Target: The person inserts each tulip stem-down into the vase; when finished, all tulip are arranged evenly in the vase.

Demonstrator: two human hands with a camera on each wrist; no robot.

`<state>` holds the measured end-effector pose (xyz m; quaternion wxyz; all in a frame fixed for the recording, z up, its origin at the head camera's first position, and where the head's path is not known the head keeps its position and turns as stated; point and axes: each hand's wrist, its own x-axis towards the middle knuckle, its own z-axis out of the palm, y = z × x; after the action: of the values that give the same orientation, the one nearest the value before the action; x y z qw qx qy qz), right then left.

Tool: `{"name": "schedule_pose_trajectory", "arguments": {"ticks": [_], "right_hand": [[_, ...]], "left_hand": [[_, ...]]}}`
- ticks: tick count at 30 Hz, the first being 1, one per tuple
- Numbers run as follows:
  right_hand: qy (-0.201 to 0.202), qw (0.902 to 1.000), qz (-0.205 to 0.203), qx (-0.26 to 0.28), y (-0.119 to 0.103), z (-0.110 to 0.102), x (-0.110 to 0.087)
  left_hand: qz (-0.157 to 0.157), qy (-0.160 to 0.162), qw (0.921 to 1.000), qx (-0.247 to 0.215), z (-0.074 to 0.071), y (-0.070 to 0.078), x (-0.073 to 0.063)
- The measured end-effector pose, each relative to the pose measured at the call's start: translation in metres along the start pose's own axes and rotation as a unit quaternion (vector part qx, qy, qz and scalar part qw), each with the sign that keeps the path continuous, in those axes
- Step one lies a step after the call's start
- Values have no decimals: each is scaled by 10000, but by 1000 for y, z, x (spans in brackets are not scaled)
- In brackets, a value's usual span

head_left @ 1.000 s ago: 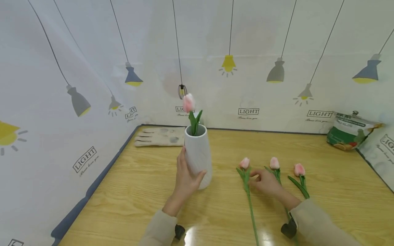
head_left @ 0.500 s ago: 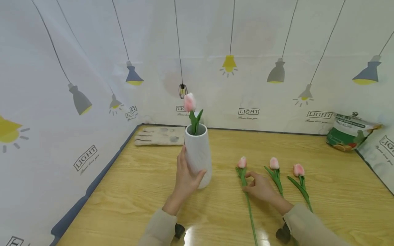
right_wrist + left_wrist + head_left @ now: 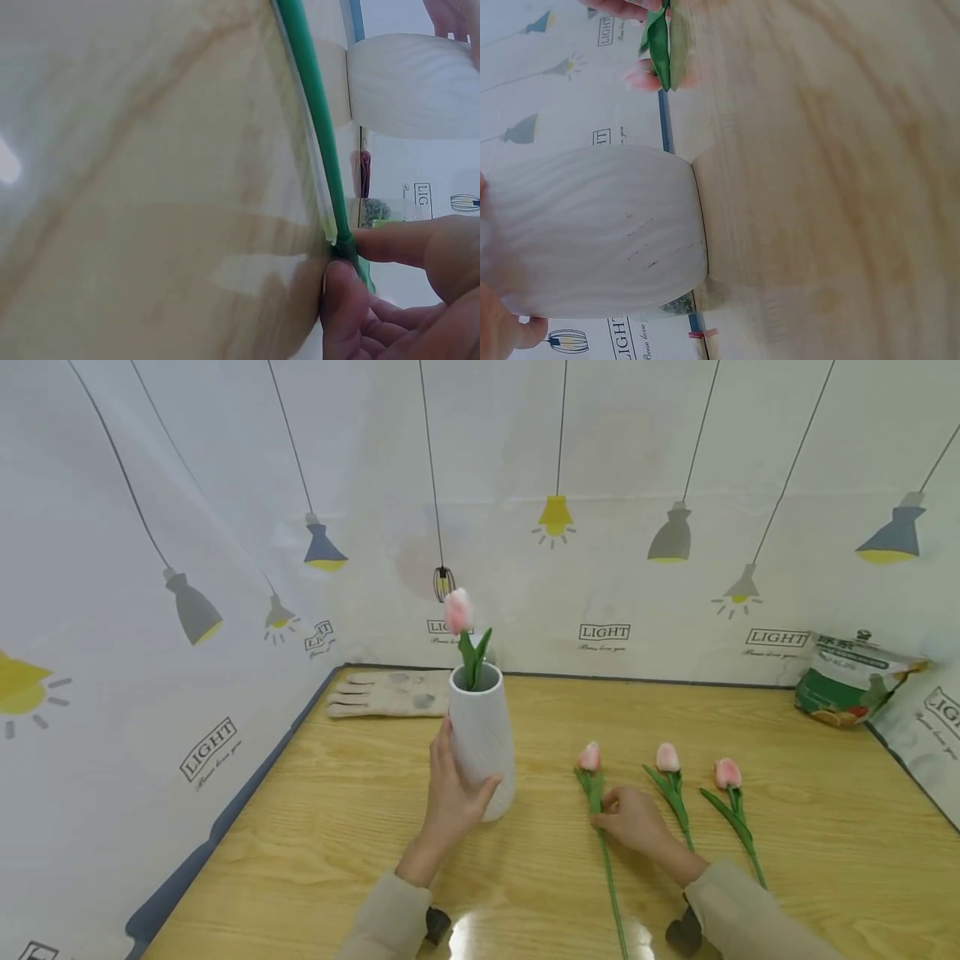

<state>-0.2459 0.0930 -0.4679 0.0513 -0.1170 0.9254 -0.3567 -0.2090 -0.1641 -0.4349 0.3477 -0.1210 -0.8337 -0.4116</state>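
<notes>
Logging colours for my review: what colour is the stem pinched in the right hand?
The stem is green; right wrist view shows it best.

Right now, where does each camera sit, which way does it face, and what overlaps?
Head: on the head, facing forward and down over the wooden table; shows left hand, right hand and beige sleeves.
Left wrist: on the left wrist, facing the white vase side-on, image turned sideways; left hand at the left edge, right hand at top.
Right wrist: on the right wrist, looking low across the table; right hand pinches a tulip stem, left hand at top right.
Overlap: both wrist views share the vase and parts of both hands.
</notes>
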Motion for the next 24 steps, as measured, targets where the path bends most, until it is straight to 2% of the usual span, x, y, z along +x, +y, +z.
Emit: {"name": "schedule_pose_trajectory", "arguments": {"ticks": [14,24], "right_hand": [[259,9994,222,-23,-6,-1,-2],[118,9984,325,442,-2,-2,-3]], "left_hand": [[-40,-47,10000,-29,-1,1,0],[-140,-119,9998,-88,-2,1,0]]}}
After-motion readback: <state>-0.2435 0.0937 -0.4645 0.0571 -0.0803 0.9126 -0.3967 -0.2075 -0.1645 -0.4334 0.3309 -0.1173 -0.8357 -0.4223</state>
